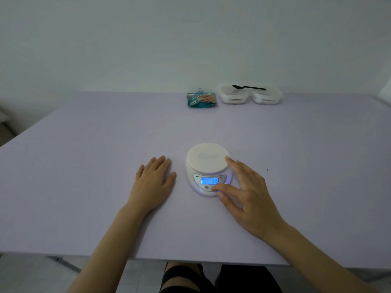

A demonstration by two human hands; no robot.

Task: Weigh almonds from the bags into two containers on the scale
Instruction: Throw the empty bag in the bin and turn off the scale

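Observation:
A white kitchen scale (208, 158) stands in the middle of the table, its round platform bare and its blue display lit. My right hand (247, 191) is spread against the scale's right side, thumb on a button below the display, forefinger at the platform's rim. My left hand (153, 180) lies flat on the table just left of the scale. At the back stands a teal almond bag (202, 100) closed with a clip. To its right sit two white containers (233, 95) (267, 96), side by side, with a black spoon (248, 87) lying across their tops.
The lilac table (84, 166) runs to a white wall at the back; its front edge is near my knees. A white object (385, 94) shows at the right edge.

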